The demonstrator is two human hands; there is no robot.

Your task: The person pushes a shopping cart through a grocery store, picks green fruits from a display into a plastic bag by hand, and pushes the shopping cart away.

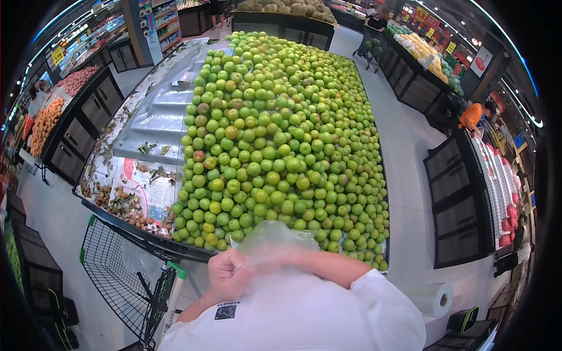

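Nearest us is our white shirt (316, 310); just beyond it, our left hand (227, 274) is curled up, pinching a clear plastic bag (280, 235). Through the bag our right hand (266, 261) looks blurred; we can't tell its grip. The bag is at the near edge of heaped green fruit (275, 146).

Pale grey floor (404, 193), dark cabinets (462, 207), bright strip lights (523, 106).
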